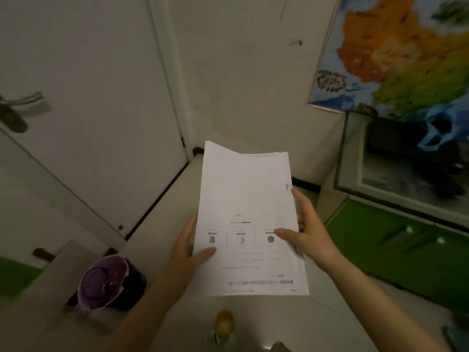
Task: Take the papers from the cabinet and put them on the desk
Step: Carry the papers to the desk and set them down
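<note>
A stack of white printed papers (pixel 247 199) is held up in front of me, above the floor, with the print upside down to me. My left hand (pixel 189 247) grips the stack's left edge, thumb on top near the lower left. My right hand (pixel 308 229) grips the right edge, thumb lying on the printed row of small pictures. To the right stands a low cabinet with green doors (pixel 396 245) and a glass-fronted unit (pixel 406 163) above it. No desk is in view.
A white door (pixel 83 118) with a metal handle (pixel 17 107) is on the left. A dark bin with a purple liner (pixel 106 283) stands on the pale tiled floor at lower left. A colourful map (pixel 396 52) hangs on the wall at upper right.
</note>
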{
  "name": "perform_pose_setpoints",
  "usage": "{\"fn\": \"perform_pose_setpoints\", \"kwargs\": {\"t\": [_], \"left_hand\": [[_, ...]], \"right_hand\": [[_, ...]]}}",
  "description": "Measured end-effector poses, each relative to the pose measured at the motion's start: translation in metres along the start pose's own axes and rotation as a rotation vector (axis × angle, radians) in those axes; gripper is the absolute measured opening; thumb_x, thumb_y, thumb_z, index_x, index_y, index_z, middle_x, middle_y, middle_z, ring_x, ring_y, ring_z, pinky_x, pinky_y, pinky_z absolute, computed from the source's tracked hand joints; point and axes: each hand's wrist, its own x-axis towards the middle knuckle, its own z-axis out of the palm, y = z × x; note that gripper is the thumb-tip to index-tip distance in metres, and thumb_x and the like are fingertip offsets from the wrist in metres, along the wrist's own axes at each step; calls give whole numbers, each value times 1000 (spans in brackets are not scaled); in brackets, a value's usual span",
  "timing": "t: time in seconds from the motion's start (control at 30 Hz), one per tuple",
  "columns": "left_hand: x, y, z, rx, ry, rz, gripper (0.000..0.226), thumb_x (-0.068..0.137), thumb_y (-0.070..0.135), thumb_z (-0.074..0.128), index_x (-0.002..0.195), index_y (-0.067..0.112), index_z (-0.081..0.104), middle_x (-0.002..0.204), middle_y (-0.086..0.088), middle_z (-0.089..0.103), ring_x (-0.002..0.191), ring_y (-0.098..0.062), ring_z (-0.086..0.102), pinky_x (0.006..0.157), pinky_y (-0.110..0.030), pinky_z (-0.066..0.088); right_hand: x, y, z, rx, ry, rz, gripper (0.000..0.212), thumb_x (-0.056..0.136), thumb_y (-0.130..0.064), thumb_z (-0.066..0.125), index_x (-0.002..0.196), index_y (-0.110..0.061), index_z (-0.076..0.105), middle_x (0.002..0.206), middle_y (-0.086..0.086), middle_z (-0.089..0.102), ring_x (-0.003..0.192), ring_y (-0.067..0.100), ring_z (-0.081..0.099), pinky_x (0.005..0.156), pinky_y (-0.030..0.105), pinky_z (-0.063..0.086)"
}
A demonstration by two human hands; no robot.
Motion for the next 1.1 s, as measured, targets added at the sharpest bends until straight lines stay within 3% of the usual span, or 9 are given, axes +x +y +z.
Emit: {"fn": "perform_pose_setpoints", "kwargs": {"t": [0.07,0.17,0.33,0.4,0.57,0.7,0.83,0.97,1.1], "left_hand": [[34,7,9,2,-79,-20,68,81,0,67,127,44,43,111,12,72,100,-18,70,74,-35,62],[80,19,22,12,-187,-62,74,67,15,73,130,42,44,121,0,69,104,-26,68,84,-51,58],[166,24,86,95,-360,-66,71,69,12,68,132,34,43,120,1,68,102,-22,70,79,-41,60],[192,25,113,123,-409,-84,70,70,14,68,132,35,43,121,1,68,102,-23,69,83,-48,59],[229,22,156,126,-439,-113,67,70,13,67,128,39,46,111,9,72,98,-18,71,76,-37,61],[283,15,235,87,-450,-174,65,70,10,69,125,39,49,114,0,71,100,-27,70,82,-55,58],[324,6,304,75,-435,-230,67,70,13,71,126,41,48,117,-2,69,99,-30,70,81,-59,57],[356,0,358,78,-434,-279,69,68,14,72,127,41,46,117,-2,69,97,-28,71,79,-55,58],[387,-4,400,112,-467,-339,74,68,16,73,130,38,41,119,-1,67,96,-25,71,73,-42,62]], "right_hand": [[13,1,-15,26,78,21,94,72,-4,77,138,-46,24,120,3,62,101,22,66,83,54,57],[28,4,-35,23,196,55,92,70,-8,79,135,-47,26,121,-1,61,105,22,64,82,52,58],[56,18,-98,82,380,128,91,69,-3,78,135,-42,28,125,1,60,106,24,64,79,47,59],[67,24,-122,92,417,150,89,70,-3,78,133,-43,30,124,1,61,105,23,64,76,43,60],[89,37,-164,71,482,213,70,77,-7,72,129,-36,36,112,7,66,96,24,68,73,47,61],[127,52,-247,91,508,269,68,80,-8,70,133,-30,34,105,2,64,91,19,65,64,33,58],[159,64,-321,60,480,318,66,81,-9,69,136,-24,35,95,-2,62,82,14,65,60,27,56],[185,77,-374,62,494,365,65,81,-8,69,134,-26,36,92,-3,60,81,16,65,61,30,57],[209,93,-410,69,532,426,64,82,-6,68,135,-24,37,103,6,61,95,27,64,77,44,58]]}}
